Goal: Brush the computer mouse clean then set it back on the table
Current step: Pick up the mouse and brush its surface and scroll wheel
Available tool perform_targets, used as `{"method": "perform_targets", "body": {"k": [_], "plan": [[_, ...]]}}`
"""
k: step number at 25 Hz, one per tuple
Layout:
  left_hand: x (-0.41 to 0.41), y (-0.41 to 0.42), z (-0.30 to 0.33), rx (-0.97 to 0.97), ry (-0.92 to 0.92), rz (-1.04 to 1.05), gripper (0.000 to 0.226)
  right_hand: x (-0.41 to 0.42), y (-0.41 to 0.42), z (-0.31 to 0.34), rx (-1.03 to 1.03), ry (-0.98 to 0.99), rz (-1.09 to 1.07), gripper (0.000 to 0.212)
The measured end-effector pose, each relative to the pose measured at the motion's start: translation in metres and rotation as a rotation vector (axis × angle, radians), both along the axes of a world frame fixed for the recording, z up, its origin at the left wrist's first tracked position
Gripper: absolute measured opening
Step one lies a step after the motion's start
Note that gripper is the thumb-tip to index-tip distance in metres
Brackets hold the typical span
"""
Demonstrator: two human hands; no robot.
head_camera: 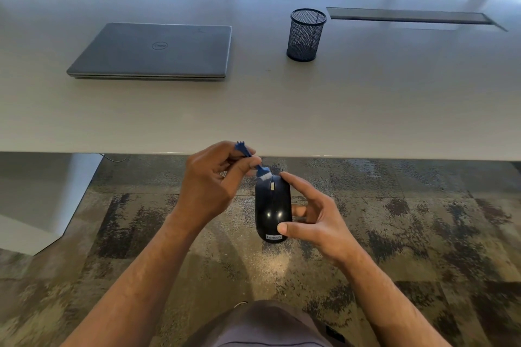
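A black computer mouse (272,207) with a white brand label is held in the air below the table's front edge, over the carpet. My right hand (315,215) grips it from the right side, thumb near the label and index finger at its front end. My left hand (210,182) pinches a small blue brush (253,162); the brush's pale bristles touch the front of the mouse beside the scroll wheel.
The white table (282,110) spans the upper view. A shut grey laptop (155,51) lies on it at the left, a black mesh pen cup (306,34) stands right of centre, and a cable slot (408,15) sits far right. Patterned carpet (408,234) lies below.
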State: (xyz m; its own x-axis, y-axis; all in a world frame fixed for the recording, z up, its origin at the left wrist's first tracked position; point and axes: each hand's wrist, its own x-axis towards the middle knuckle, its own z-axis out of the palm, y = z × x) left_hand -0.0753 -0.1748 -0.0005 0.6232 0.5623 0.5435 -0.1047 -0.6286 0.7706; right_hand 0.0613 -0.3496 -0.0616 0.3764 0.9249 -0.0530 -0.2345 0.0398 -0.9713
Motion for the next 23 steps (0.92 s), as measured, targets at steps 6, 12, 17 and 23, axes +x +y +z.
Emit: {"method": "perform_targets", "body": {"k": [6,12,17,23], "plan": [[0.002,-0.005,0.0,0.115,0.053,-0.047,0.02,0.0,0.002,0.002,0.002,-0.004,0.013,0.084],[-0.005,0.004,0.0,0.099,0.073,0.034,0.02,0.001,0.0,0.002,-0.009,0.002,-0.004,0.087],[0.004,-0.006,0.002,0.212,0.068,-0.092,0.017,-0.001,0.002,0.002,-0.009,-0.009,-0.007,0.085],[0.001,0.004,0.0,0.125,0.075,0.013,0.022,0.001,0.0,0.002,-0.006,0.006,-0.008,0.086]]}}
